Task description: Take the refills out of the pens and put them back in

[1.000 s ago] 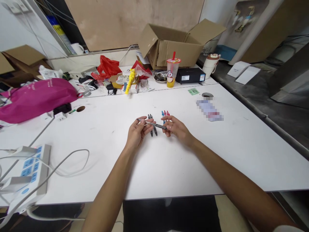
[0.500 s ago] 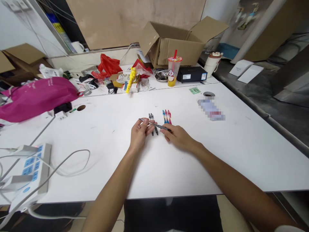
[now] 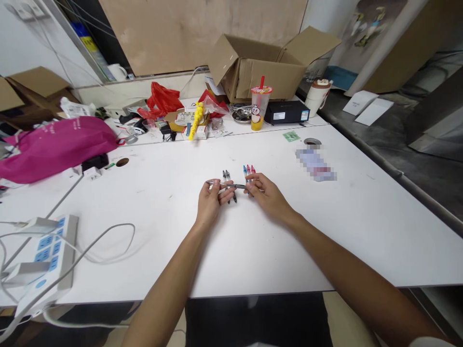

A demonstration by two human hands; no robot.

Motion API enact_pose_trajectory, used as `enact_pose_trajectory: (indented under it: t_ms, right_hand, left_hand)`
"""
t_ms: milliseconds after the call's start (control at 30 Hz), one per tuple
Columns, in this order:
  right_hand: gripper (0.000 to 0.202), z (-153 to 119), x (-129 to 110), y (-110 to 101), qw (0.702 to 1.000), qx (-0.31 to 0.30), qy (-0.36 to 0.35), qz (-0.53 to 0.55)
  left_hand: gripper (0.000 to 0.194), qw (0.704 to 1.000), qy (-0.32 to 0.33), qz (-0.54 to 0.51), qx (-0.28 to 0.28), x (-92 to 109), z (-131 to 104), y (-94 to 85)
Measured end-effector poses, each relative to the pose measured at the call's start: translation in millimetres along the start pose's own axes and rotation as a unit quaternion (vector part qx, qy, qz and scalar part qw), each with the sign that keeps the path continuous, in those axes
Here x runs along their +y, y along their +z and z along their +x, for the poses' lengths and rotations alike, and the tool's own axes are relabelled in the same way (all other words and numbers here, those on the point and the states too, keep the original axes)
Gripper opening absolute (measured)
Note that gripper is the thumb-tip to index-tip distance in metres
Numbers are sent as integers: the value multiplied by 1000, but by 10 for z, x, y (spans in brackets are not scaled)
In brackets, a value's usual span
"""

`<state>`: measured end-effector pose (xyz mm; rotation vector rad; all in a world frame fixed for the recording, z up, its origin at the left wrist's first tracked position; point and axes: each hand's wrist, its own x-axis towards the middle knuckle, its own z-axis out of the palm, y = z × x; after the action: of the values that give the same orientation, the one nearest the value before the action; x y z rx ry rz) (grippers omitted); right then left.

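Note:
Between my two hands a slim grey pen (image 3: pixel 238 186) lies almost level, just above the table. My left hand (image 3: pixel 212 196) pinches its silver end between thumb and fingers. At the other end, my right hand (image 3: pixel 265 193) closes thumb and fingertips on the dark grip. Partly behind my left fingers, two black pens (image 3: pixel 226 175) lie side by side on the table. To their right rest a blue pen (image 3: pixel 245 170) and two pinkish-red pens (image 3: pixel 251 169), their lower parts covered by my right hand.
On the white table (image 3: pixel 144 260) a power strip (image 3: pixel 54 255) with looping cables stands at the left. A drink cup (image 3: pixel 259 108), a black box (image 3: pixel 287 112) and an open carton (image 3: pixel 267 72) line the back. A tape roll (image 3: pixel 312 141) lies right, a magenta bag (image 3: pixel 61 147) left.
My right hand has shifted slightly up, its fingers regripping from around the pen's end to a fingertip pinch. The pen has turned a little closer to level. My left hand stays nearly in place.

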<state>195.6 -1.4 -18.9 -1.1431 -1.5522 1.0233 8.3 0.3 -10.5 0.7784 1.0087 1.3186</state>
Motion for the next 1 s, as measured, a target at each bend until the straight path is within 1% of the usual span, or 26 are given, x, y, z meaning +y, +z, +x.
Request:
enact_pose_trajectory:
  t_ms: [133, 333, 467, 533, 600, 667, 767, 867, 933, 1000]
  right_hand:
    - [32, 5, 7, -6, 1000, 5, -9, -12]
    - [31, -10, 18, 0, 1000, -12, 5, -28]
    - [24, -11, -30, 2, 999, -5, 16, -50]
    - [20, -6, -46, -4, 998, 11, -3, -56]
    - [14, -2, -50, -13, 997, 25, -49, -56]
    - [10, -1, -46, -24, 994, 25, -94, -54]
    - [16, -4, -47, -38, 992, 20, -111, -55]
    - [13, -4, -73, -45, 993, 25, -105, -47]
    - [9, -1, -98, -51, 994, 32, -97, -35]
    - [10, 4, -117, -69, 995, 44, -82, -22]
  left_hand:
    - [26, 1000, -5, 6, 11, 9, -3, 11]
    - [23, 1000, -11, 13, 18, 29, -29, 14]
    - [23, 1000, -15, 6, 21, 17, -23, 9]
    - [22, 999, -23, -8, 23, 9, -12, 6]
    - [23, 998, -44, -27, 18, 10, 0, 6]
    - [29, 996, -77, -47, 15, 25, 9, 11]
    - [35, 989, -122, -77, 26, 64, 15, 23]
    - [27, 985, -125, -108, 51, 97, 13, 32]
    - [18, 984, -114, -121, 65, 107, 11, 28]
    - [12, 984, -104, -127, 70, 113, 13, 13]
